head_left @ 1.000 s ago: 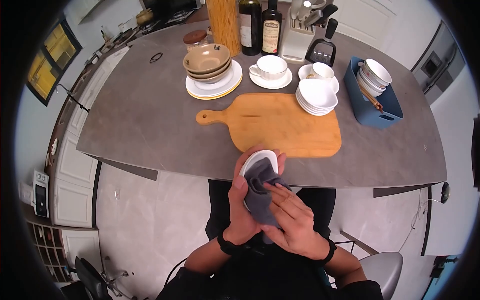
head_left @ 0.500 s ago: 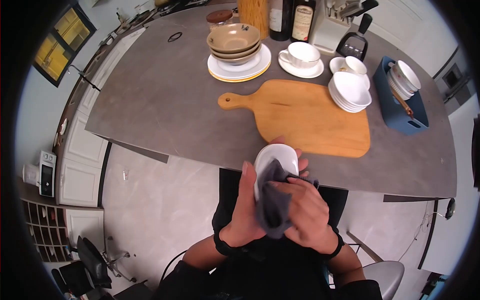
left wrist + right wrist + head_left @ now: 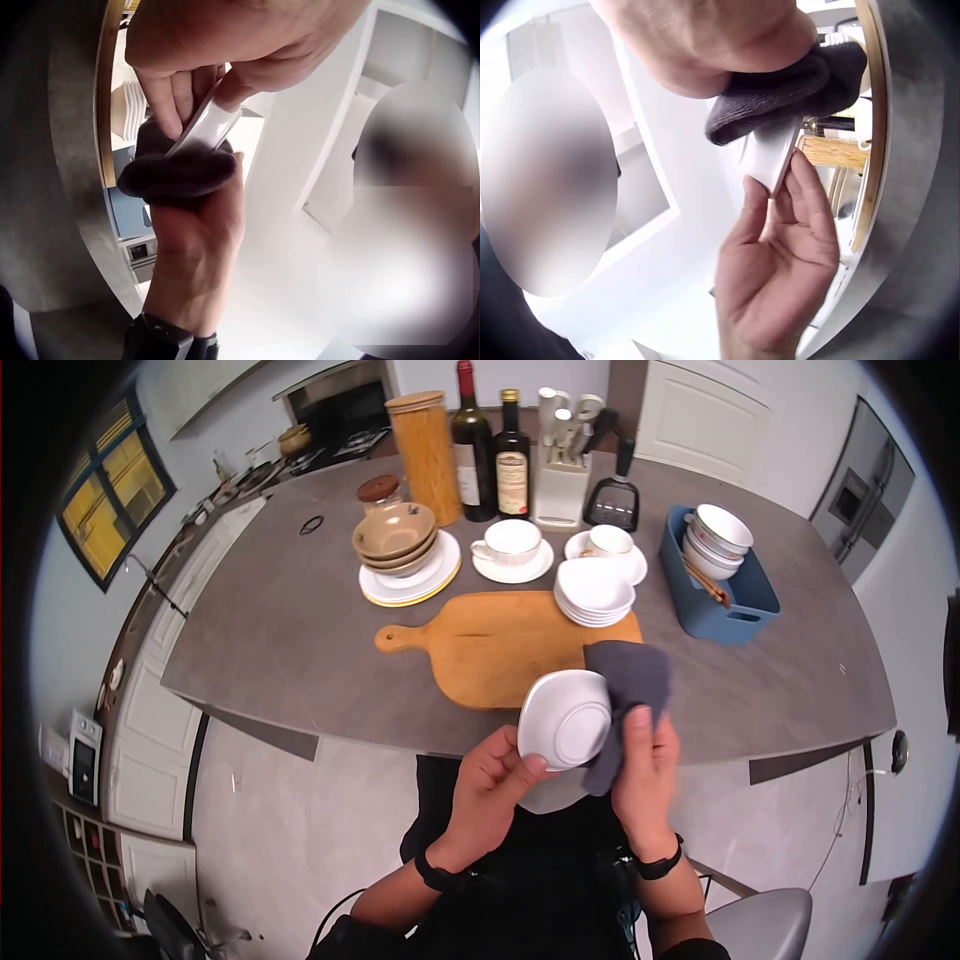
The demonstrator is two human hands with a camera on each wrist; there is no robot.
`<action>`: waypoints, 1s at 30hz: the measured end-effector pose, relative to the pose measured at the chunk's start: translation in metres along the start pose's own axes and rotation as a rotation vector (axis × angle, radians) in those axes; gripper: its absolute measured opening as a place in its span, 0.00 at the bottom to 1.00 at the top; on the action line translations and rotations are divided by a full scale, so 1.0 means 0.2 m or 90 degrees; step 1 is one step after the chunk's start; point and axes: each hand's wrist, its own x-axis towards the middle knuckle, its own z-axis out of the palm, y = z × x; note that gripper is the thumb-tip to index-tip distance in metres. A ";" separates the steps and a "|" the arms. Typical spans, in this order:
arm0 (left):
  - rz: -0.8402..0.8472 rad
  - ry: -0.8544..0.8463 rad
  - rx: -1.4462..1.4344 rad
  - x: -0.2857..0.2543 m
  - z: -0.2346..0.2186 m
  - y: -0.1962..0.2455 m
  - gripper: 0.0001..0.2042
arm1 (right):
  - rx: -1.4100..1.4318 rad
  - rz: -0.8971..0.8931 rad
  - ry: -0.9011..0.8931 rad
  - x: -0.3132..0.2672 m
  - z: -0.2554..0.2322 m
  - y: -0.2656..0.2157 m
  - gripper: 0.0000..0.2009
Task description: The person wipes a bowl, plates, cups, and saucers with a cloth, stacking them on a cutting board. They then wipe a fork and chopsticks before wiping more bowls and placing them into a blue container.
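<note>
A small white dish (image 3: 556,722) is held tilted over the counter's front edge, its underside with a round foot ring facing the head camera. My left hand (image 3: 487,792) pinches its near left rim between thumb and fingers; the right wrist view shows this grip on the dish (image 3: 769,166) from the other side. My right hand (image 3: 643,780) holds a dark grey cloth (image 3: 636,678) with the thumb on the near side, and the cloth wraps the dish's right rim. In the left wrist view the cloth (image 3: 180,171) is folded around the dish's edge.
Beyond the hands lies a wooden cutting board (image 3: 490,650) with a stack of white dishes (image 3: 594,592) on its right corner. Brown bowls (image 3: 395,535) on plates stand left, cups on saucers (image 3: 512,550) behind, and a blue bin (image 3: 720,622) with bowls stands right.
The dish has been turned from its inside to its underside. My right hand and the cloth have moved from inside the dish to its right rim, and the left hand now grips the near left rim.
</note>
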 end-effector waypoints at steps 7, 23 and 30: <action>0.150 -0.004 0.391 -0.01 0.07 0.00 0.12 | -0.616 -0.547 -0.332 0.02 0.09 -0.12 0.24; 0.054 -0.045 -0.204 0.06 -0.04 -0.01 0.22 | -0.131 -0.168 -0.078 0.08 0.17 0.08 0.24; 0.013 -0.010 -0.350 -0.01 -0.10 -0.10 0.24 | -0.654 -0.509 -0.174 -0.07 0.28 0.14 0.27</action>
